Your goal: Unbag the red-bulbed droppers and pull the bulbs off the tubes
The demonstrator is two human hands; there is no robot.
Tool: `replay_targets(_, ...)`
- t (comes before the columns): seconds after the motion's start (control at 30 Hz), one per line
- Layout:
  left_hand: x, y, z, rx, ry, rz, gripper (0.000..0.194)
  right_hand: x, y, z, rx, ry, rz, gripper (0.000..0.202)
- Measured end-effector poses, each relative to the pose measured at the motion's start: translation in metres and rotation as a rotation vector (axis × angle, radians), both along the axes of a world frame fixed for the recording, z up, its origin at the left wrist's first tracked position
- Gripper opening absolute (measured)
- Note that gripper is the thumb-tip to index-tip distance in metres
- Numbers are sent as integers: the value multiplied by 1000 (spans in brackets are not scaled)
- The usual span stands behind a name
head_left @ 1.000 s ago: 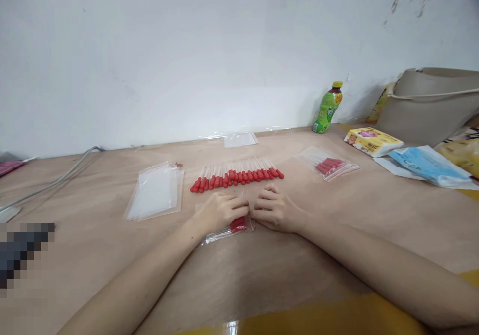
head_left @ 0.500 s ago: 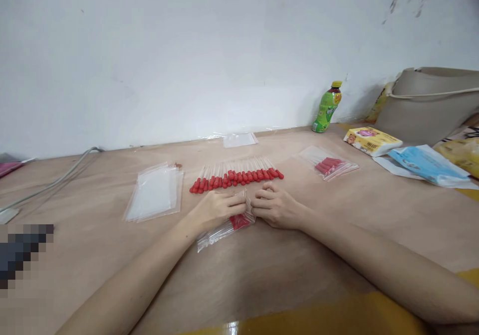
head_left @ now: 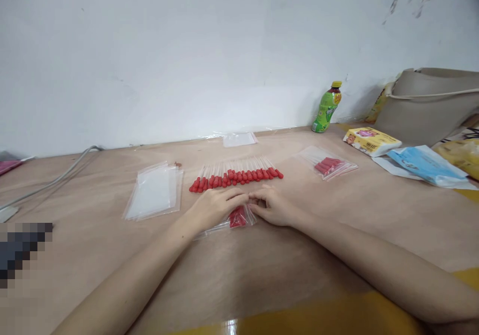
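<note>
1. The left hand (head_left: 213, 208) lies palm down on the light brown wooden table (head_left: 337, 225), its fingers closed on the top edge of a small clear plastic zip bag holding red-bulbed droppers (head_left: 236, 219).
2. The right hand (head_left: 271, 206) meets it from the opposite side; its fingertips pinch the same edge of the bag, so the two hands touch or nearly touch at the pinch.
3. The bag lies flat on the table directly under and just nearer the person than the pinch. Its red bulbs sit below the meeting point of the fingers, and the clear part runs off under the left hand toward the left wrist.
4. Just beyond the pinch, away from the person, a row of loose clear droppers with red rubber bulbs (head_left: 235, 175) lies side by side, bulbs pointing toward the hands.
5. To the left of the left hand, apart from it, rests a stack of empty clear plastic bags (head_left: 154, 191).
6. Beyond and to the right of the right hand, well apart, lies a filled clear bag of red-bulbed droppers (head_left: 329, 164).
7. Farther off on that side, a green plastic bottle with a yellow cap (head_left: 327, 106) stands upright at the white wall (head_left: 187, 51).
</note>
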State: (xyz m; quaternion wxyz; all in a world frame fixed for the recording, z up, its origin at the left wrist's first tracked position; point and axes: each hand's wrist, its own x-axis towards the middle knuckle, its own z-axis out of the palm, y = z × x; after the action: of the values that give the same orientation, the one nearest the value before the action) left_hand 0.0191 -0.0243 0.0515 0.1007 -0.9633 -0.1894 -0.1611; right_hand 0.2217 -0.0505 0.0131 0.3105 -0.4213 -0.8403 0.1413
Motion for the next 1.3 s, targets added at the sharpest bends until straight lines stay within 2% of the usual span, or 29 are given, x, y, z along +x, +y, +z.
replay_targets(0.07,-4,-6,1,-188,-34,80,29,0,2,-2,-46,16,11,14)
replay_targets(0.17,-20,-18,-1,-444,-83,128,52,1,3,0,-108,21,37,15)
replay_targets(0.27,-35,-30,-12,-559,-105,165,66,-1,4,2,-204,42,27,19)
replay_targets(0.37,-39,-35,-24,-553,-132,205,63,-6,5,2,-304,84,-19,22)
replay_targets(0.47,-31,-33,-29,-541,-127,207,64,-9,6,-2,-354,137,-50,23)
replay_targets(0.6,-18,-28,-30,-552,-138,209,72,-8,8,-10,-367,288,-91,23)
replay_targets(0.77,-15,-28,-31,-536,-176,233,71,-6,9,-15,-464,471,-19,28)
replay_targets(0.9,-15,-28,-34,-500,-163,234,70,-8,8,-13,-579,522,-5,34)
replay_targets(1.1,-14,-27,-33,-501,-148,253,69,-9,6,-11,-551,547,5,39)
replay_targets(1.23,-14,-27,-32,-500,-149,251,71,-12,5,-5,-648,607,50,38)
replay_targets(1.3,-14,-27,-32,-498,-153,247,71,-15,5,-1,-674,651,26,38)
